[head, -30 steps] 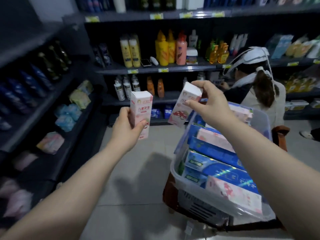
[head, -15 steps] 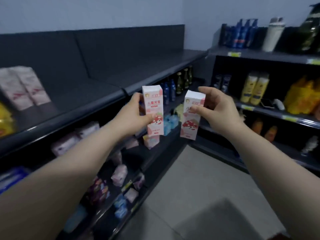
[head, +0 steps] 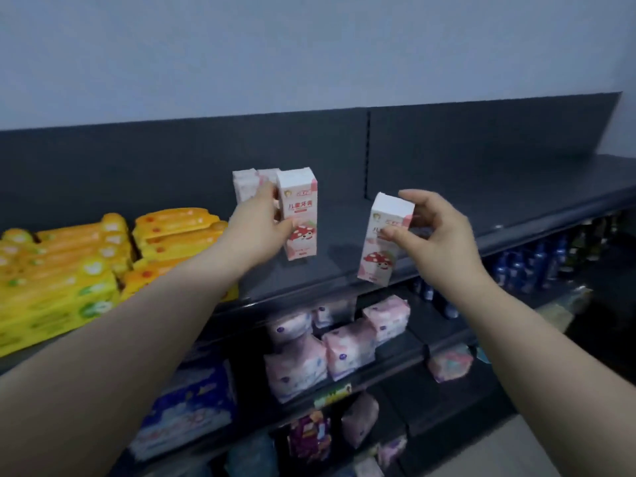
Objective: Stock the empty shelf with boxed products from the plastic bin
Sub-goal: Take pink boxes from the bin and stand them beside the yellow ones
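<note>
Carton in left hand half hides blurred rear boxes.

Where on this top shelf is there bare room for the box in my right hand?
The top shelf is bare from the left box rightward to its far end, between back panel and front edge. Crowded: yellow and orange packs at left, pink boxes behind the left hand.
</note>
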